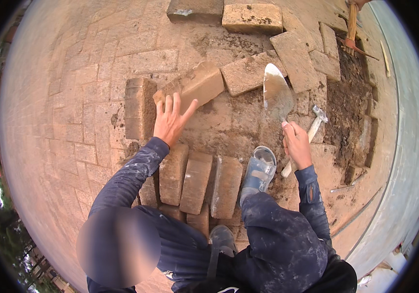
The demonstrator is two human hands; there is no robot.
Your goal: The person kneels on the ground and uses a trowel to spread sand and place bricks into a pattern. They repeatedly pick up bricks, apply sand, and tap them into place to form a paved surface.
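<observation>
My left hand (171, 118) has its fingers spread, with the tips at the near left end of a loose brown paving brick (197, 88). That brick lies at an angle on the paving. Another brick (139, 108) is just left of my hand. In my right hand (297, 145) is a trowel (276, 93), gripped by its handle, its pale, dirt-streaked blade pointing away from me. Beside that hand lies a hammer (315, 124) with a light wooden handle, partly hidden behind my wrist.
Several bricks (226, 188) stand in a row near my feet; more loose bricks (252, 18) lie at the far side. A dug strip of dark soil (348, 107) runs along the right. At the far right, another person's hand (359, 3) holds a pick (351, 27). A metal rod (356, 212) lies near the right edge.
</observation>
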